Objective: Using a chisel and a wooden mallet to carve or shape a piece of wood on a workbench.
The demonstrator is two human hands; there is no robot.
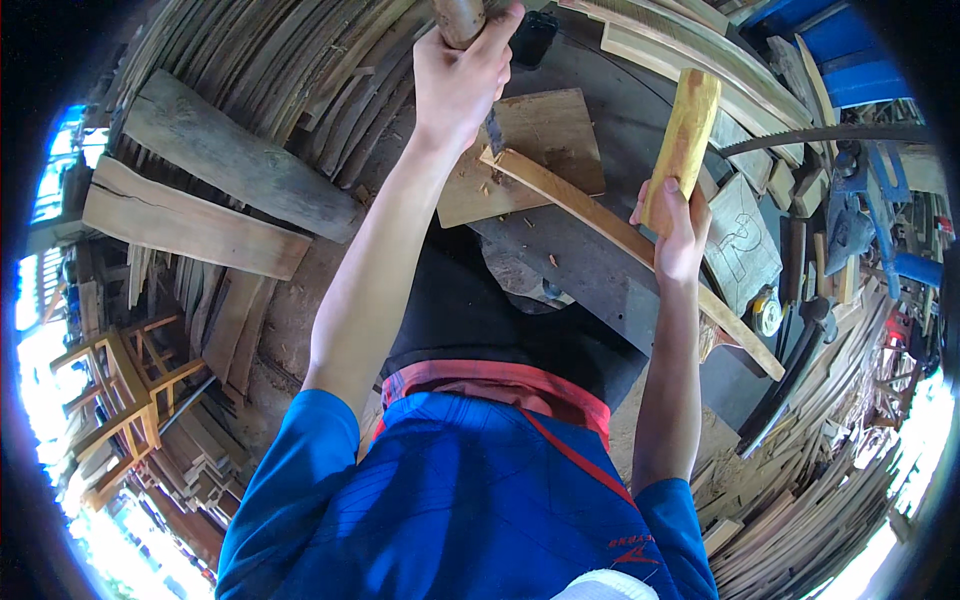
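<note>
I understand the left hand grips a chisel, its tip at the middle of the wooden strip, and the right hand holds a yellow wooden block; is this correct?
Not entirely: the head view shows the chisel with its tip at one end of the wooden strip, not its middle. The left hand grips the chisel, the right hand the yellow wooden block.

Single head-worn fisheye view, facing steeply down.
The grey workbench [597, 264] is seen from close above its near edge, the wearer's blue-shirted torso [450, 480] being taken in below.
</note>
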